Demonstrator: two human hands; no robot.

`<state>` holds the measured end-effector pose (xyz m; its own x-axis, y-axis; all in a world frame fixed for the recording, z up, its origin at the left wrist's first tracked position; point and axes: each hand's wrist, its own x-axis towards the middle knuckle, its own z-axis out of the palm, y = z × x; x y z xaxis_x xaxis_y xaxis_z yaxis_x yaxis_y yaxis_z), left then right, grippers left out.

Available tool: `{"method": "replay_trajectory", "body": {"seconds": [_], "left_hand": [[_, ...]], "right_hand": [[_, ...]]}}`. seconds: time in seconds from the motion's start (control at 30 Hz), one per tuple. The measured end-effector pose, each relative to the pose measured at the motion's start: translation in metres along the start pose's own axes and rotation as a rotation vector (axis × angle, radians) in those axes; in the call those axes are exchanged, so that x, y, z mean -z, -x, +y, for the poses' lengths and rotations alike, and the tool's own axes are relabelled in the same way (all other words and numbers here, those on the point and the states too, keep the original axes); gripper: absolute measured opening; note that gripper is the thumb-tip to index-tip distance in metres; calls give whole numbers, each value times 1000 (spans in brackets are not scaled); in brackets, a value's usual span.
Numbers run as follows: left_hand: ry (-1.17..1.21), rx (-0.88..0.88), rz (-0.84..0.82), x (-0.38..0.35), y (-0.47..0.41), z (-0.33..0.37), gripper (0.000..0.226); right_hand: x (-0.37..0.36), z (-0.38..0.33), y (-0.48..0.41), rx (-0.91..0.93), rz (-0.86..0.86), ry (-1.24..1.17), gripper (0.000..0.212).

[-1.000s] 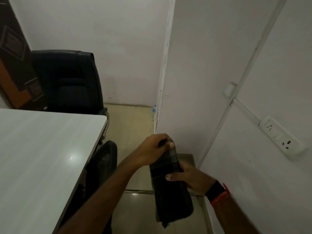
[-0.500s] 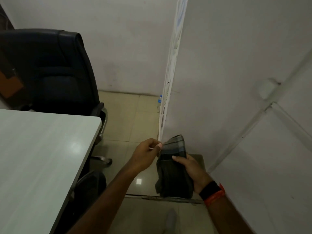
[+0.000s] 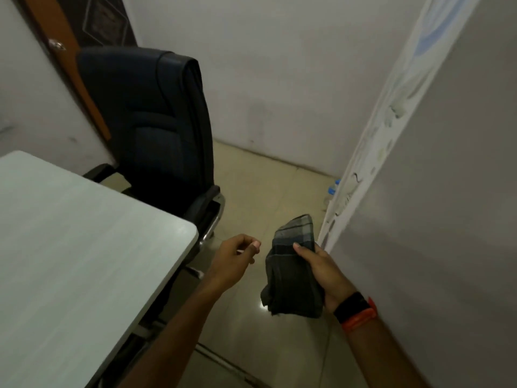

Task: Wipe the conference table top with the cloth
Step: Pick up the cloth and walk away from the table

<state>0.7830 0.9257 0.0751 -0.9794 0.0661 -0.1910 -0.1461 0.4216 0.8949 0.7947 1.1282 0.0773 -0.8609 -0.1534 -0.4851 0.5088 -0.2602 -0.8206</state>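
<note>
The dark checked cloth is folded into a thick bundle. My right hand grips it from the right, thumb across its front, above the floor and right of the table. My left hand hovers just left of the cloth without touching it. Its fingers are curled and the thumb lies against the forefinger; I see nothing in it. The pale conference table top fills the lower left, and its rounded corner lies close to my left hand.
A black office chair stands at the table's far end. A white partition wall runs close along the right. A small bottle stands on the tiled floor by its edge. A brown door is at the back left.
My left hand has let go of the cloth's top edge and moved a little to the left. The right hand keeps hold of the cloth. The view has turned towards the table and chair.
</note>
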Motion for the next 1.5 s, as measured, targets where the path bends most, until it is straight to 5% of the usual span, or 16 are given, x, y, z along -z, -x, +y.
{"method": "replay_trajectory", "body": {"seconds": [0.2, 0.8, 1.17, 1.5], "left_hand": [[65, -30, 87, 43, -144, 25, 18], [159, -57, -86, 111, -524, 101, 28], [265, 121, 130, 119, -771, 125, 22], [345, 234, 316, 167, -953, 133, 27]], "right_hand": [[-22, -79, -127, 40, -28, 83, 36], [-48, -273, -450, 125, 115, 5, 36], [-14, -405, -704, 27, -35, 109, 35], [-58, -507, -902, -7, -189, 207, 33]]}}
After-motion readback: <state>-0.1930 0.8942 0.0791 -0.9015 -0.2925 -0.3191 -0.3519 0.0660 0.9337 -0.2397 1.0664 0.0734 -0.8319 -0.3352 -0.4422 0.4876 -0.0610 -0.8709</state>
